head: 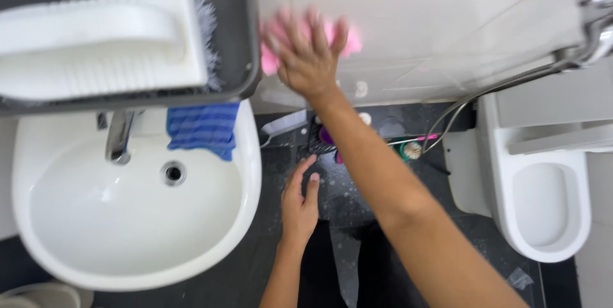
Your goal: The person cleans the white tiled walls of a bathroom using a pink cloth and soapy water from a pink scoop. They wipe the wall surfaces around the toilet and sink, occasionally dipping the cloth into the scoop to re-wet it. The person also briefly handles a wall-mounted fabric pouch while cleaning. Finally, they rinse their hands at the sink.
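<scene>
Pink cloth (348, 38), blurred, under right hand (308, 59)

Bright, even daylight with motion blur at the top of the view

Soft, diffuse light fills the scene; the white sink (134, 218) and toilet (543, 199) look almost overexposed, with only faint shading inside their bowls. The dark floor (345, 187) shows small pale speckles. The right hand (310, 52) and the pink cloth (271, 59) under it are smeared by motion blur, while the left hand (299, 202) is sharper. The chrome tap (118, 135) carries glints. Straight lines bow towards the edges.
</scene>
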